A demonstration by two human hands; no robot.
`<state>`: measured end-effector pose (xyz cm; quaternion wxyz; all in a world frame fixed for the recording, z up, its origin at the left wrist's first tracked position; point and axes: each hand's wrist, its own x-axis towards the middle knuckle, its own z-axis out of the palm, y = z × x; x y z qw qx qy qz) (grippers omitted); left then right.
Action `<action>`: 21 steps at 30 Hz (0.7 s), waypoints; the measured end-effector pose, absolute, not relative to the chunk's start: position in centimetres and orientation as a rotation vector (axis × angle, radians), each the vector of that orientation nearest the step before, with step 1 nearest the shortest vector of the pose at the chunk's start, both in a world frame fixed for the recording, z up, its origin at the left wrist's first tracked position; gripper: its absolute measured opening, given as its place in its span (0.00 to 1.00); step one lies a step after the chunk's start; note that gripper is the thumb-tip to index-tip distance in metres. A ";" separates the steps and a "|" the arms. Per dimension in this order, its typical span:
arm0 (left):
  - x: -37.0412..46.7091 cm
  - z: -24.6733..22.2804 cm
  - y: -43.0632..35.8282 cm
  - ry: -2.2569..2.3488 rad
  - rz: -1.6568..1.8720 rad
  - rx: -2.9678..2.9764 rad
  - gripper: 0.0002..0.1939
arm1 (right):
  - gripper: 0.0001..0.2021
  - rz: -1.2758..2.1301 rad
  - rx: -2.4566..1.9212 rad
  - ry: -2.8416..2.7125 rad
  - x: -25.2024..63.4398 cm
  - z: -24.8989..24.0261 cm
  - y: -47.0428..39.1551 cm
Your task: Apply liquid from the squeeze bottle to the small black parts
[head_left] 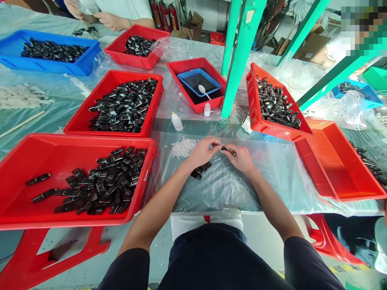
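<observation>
My left hand (206,150) and my right hand (241,157) meet over the plastic-covered table, fingertips closed around a small black glossy part (224,148). The fingers hide much of it, and its exact kind cannot be made out. Beneath my left wrist lie several similar black parts (198,173) in a small group. Just left of that hand is a pile of tiny white pieces (184,147). A small white squeeze bottle (177,122) and a little white capped bottle (207,109) stand beyond my hands.
Red bins (18,141) of black parts line the left side. Ahead, a red bin (196,64) holds a blue tray (183,75) with a white spoon (203,90). A green post (238,52) rises beyond. At right, a tilted red bin (253,100) rests against another (338,161). Co-workers sit opposite.
</observation>
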<state>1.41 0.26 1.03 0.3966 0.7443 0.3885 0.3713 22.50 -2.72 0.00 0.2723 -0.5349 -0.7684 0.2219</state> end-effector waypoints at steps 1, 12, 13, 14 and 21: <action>1.4 1.1 0.3 0.983 0.929 1.884 0.09 | 0.16 0.581 -1.444 -2.104 22.4 0.1 -2.8; 0.9 1.1 0.8 0.949 0.871 1.695 0.13 | 0.20 0.710 -1.360 -1.986 21.7 0.4 -3.3; 1.1 1.0 0.7 0.965 0.912 1.714 0.13 | 0.21 0.757 -1.355 -1.921 21.5 0.4 -3.2; 1.2 1.0 0.5 0.980 0.949 1.745 0.12 | 0.21 0.808 -1.347 -1.849 21.3 0.4 -3.2; 1.9 1.5 -0.2 1.117 1.199 1.757 0.07 | 0.25 1.687 -1.175 -1.043 19.9 2.2 -3.6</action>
